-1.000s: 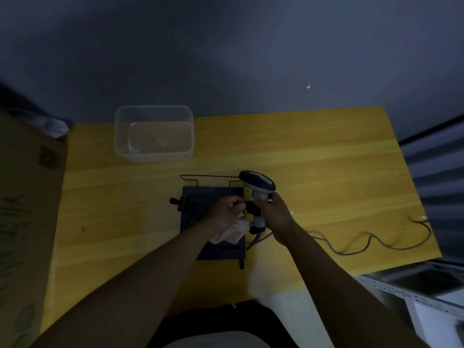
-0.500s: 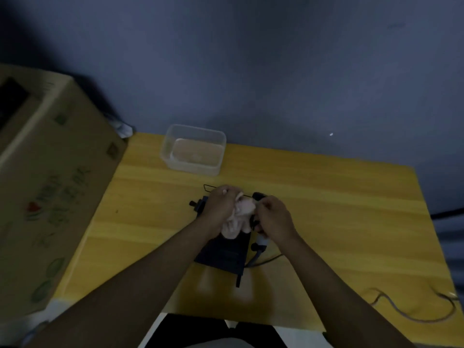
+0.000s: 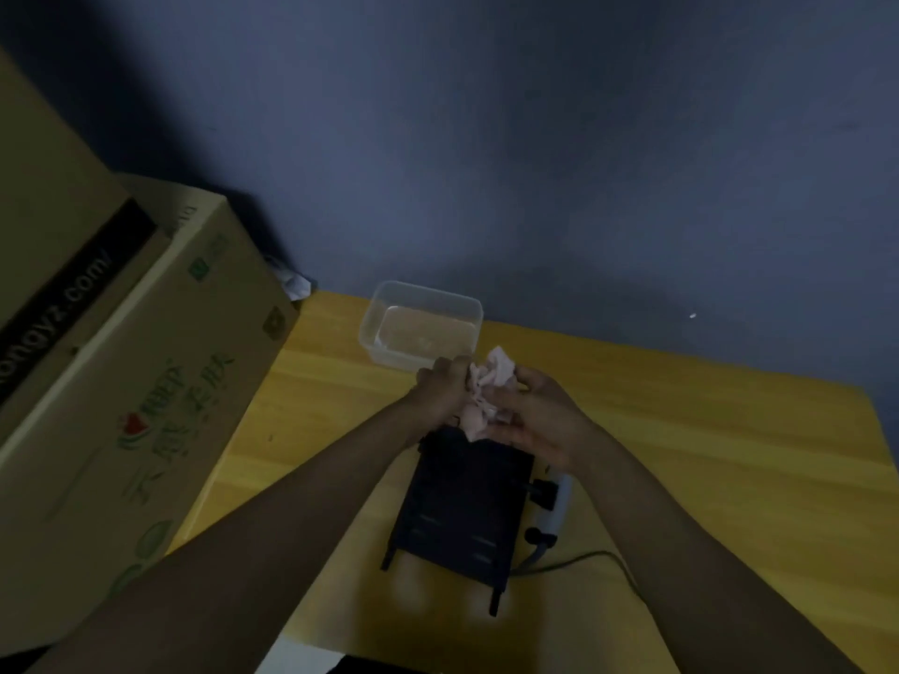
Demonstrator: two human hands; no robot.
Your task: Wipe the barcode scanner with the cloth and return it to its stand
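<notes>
Two bare hands meeting above the far end of a black stand (image 3: pixel 462 508) on a yellow wooden table (image 3: pixel 705 479). Left hand (image 3: pixel 445 389) curled tight around a crumpled pink cloth (image 3: pixel 489 396), knuckles up, fingers wrapped into the folds. Right hand (image 3: pixel 540 420) closed from the other side, thumb and fingers pressed onto the same bundle, cloth bulging out above and hanging below between the two. Scanner (image 3: pixel 557 503) mostly buried: head hidden inside cloth and hands, only the pale grey handle showing below the right wrist, slanting down just beside the stand's right edge, with dark fittings on it and a cable (image 3: pixel 598 559) trailing off over the table toward the near right. Whether the right hand grips the scanner itself or only the cloth over it, impossible to tell. Stand lying flat on the table, dark and slatted, two thin legs poking toward the near edge. Just beyond the hands, a clear plastic tub (image 3: pixel 423 328), open-topped, holding only what looks like a shallow pool of clear liquid, though too dim to be sure. At the left, a large cardboard box (image 3: pixel 136 381) with green and red print, its corner against the table's edge; something white and crumpled (image 3: pixel 296 284) wedged behind it by the dark blue wall (image 3: pixel 535 138).
</notes>
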